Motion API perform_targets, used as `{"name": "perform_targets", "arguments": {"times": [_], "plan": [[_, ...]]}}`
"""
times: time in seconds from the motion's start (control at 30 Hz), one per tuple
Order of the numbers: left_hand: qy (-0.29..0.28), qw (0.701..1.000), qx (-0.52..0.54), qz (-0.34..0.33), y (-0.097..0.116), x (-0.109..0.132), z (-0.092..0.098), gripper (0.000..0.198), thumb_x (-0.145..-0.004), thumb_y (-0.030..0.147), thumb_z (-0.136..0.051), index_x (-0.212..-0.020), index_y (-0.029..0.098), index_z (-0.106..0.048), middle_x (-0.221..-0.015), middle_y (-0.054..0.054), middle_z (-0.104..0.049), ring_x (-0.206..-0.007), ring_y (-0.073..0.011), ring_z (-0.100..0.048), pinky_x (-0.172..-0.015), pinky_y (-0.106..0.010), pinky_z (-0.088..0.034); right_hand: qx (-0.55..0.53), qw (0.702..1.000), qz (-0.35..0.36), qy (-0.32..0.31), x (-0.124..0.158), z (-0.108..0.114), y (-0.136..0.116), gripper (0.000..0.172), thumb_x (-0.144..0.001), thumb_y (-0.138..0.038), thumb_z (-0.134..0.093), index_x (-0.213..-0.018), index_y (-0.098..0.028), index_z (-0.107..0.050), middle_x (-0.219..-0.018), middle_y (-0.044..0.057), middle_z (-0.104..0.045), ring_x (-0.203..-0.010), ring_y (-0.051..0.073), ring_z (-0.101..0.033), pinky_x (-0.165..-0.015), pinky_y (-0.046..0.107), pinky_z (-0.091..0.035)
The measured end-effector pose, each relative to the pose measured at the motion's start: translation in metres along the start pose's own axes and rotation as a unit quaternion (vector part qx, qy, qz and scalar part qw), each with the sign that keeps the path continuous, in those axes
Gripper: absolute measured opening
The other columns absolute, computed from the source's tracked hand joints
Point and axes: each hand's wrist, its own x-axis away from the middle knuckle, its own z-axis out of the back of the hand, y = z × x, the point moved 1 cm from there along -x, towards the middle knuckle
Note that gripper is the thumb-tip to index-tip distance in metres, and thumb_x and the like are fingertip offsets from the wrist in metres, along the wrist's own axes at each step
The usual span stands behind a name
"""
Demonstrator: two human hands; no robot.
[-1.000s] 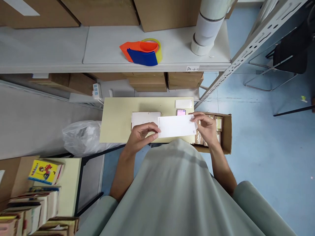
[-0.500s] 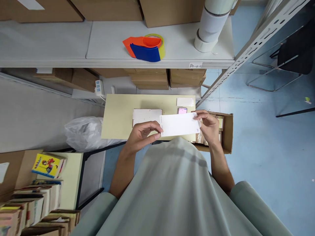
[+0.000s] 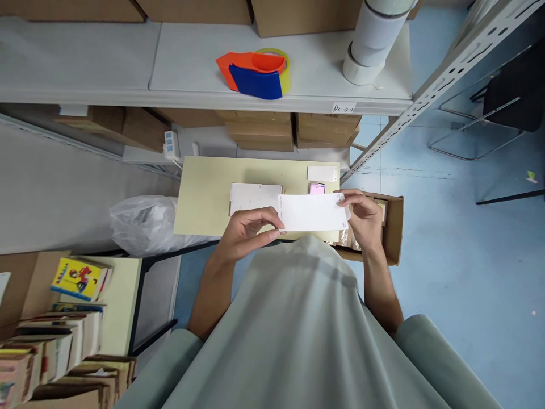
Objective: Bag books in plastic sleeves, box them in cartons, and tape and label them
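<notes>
Books: at your far left a yellow-covered book lies on a stack; its title is too small to read.
Bag: a clear plastic bag sits just beside the table's left edge.
Table: the pale yellow table carries a flat white box, partly under your fingers.
Left hand: your left hand is half closed, thumb and fingertips pinching the left short end of the white packet.
Packet: you hold it level above the table's near edge, stretched between both hands; the small print at its right end is unreadable.
Behind it: a pink-faced item and a white slip lie on the table.
Shelf tag: the handwritten shelf label seems to read "D3-4-1".
Right hand: your right hand curls round the packet's right end, gripping it.
Carton: an open cardboard carton stands just right of that hand.
</notes>
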Motion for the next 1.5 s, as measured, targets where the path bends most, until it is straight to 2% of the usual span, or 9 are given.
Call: {"name": "perform_targets", "arguments": {"times": [0.4,0.53,0.63,0.7,0.83,1.0,1.3,1.43,1.5], "plan": [[0.009,1.0,-0.002,0.0,0.002,0.007,0.003,0.024,-0.091,0.044,-0.088,-0.088,0.021,-0.081,-0.078,-0.007,-0.072,-0.074,-0.0208,-0.069,-0.071,-0.036,-0.057,0.042,0.999,-0.009,-0.004,0.006,-0.007,0.002,0.028,-0.089,-0.054,-0.09,-0.083,-0.029,-0.078,-0.106,0.005,-0.079,-0.103,0.027,-0.073,-0.096,0.046,-0.058],[0.028,0.999,-0.018,-0.007,-0.001,0.013,0.005,0.023,-0.094,0.043,-0.086,-0.092,0.02,-0.081,-0.083,-0.007,-0.074,-0.078,-0.0209,-0.07,-0.074,-0.037,-0.058,0.08,0.995,-0.011,-0.063,0.008,-0.009,0.006,0.019,-0.102,-0.043,-0.074,-0.09,-0.031,-0.082,-0.12,0.006,-0.08,-0.118,0.029,-0.073,-0.106,0.051,-0.057],[0.064,0.996,-0.064,-0.009,-0.004,0.018,0.006,0.022,-0.094,0.039,-0.086,-0.105,0.021,-0.081,-0.087,-0.005,-0.075,-0.083,-0.0205,-0.071,-0.081,-0.036,-0.06,0.163,0.981,0.0,-0.105,0.01,-0.015,0.004,0.024,-0.107,-0.032,-0.063,-0.098,-0.034,-0.085,-0.135,0.004,-0.077,-0.131,0.03,-0.068,-0.115,0.056,-0.052],[0.079,0.992,-0.101,-0.007,-0.006,0.021,0.006,0.029,-0.095,0.036,-0.084,-0.121,0.021,-0.079,-0.088,-0.003,-0.075,-0.085,-0.0193,-0.071,-0.086,-0.036,-0.06,0.191,0.975,0.014,-0.114,0.012,-0.025,-0.004,0.024,-0.107,-0.028,-0.062,-0.105,-0.034,-0.085,-0.13,0.004,-0.078,-0.127,0.03,-0.069,-0.114,0.056,-0.052],[0.081,0.984,-0.156,0.001,-0.009,0.026,0.007,0.052,-0.098,0.031,-0.078,-0.149,0.023,-0.066,-0.088,-0.001,-0.075,-0.084,-0.0176,-0.071,-0.09,-0.035,-0.061,0.164,0.973,0.029,-0.157,0.021,-0.061,-0.026,0.012,-0.104,-0.031,-0.073,-0.11,-0.033,-0.083,-0.107,0.004,-0.078,-0.105,0.027,-0.072,-0.098,0.047,-0.06],[0.083,0.976,-0.202,0.01,-0.015,0.034,0.016,0.07,-0.097,0.022,-0.073,-0.164,0.025,-0.054,-0.095,0.0,-0.077,-0.085,-0.0168,-0.07,-0.093,-0.035,-0.06,0.186,0.96,0.052,-0.202,0.03,-0.106,-0.032,0.007,-0.1,-0.032,-0.081,-0.107,-0.033,-0.081,-0.103,0.004,-0.077,-0.099,0.026,-0.07,-0.091,0.044,-0.061],[0.077,0.972,-0.221,0.003,-0.034,0.054,0.063,0.074,-0.095,0.017,-0.07,-0.165,0.028,-0.052,-0.096,0.0,-0.077,-0.083,-0.0157,-0.069,-0.09,-0.031,-0.059,0.241,0.944,0.049,-0.218,0.028,-0.157,-0.012,0.012,-0.1,-0.02,-0.069,-0.095,-0.029,-0.075,-0.094,0.003,-0.075,-0.091,0.024,-0.068,-0.08,0.04,-0.058],[0.117,0.963,-0.24,0.029,-0.05,0.063,0.108,0.082,-0.088,0.012,-0.07,-0.166,0.027,-0.048,-0.093,0.002,-0.073,-0.078,-0.0142,-0.066,-0.087,-0.029,-0.057,0.228,0.954,-0.004,-0.193,0.023,-0.185,-0.004,0.011,-0.099,-0.022,-0.067,-0.09,-0.027,-0.071,-0.091,0.003,-0.073,-0.088,0.022,-0.067,-0.07,0.036,-0.055],[0.136,0.961,-0.238,0.043,-0.058,0.068,0.138,0.075,-0.086,0.012,-0.069,-0.158,0.025,-0.053,-0.092,0.003,-0.071,-0.077,-0.014,-0.065,-0.084,-0.028,-0.056,0.218,0.961,-0.037,-0.168,0.02,-0.2,0.0,0.011,-0.099,-0.025,-0.067,-0.088,-0.027,-0.07,-0.09,0.003,-0.072,-0.086,0.021,-0.067,-0.067,0.035,-0.054]]}}
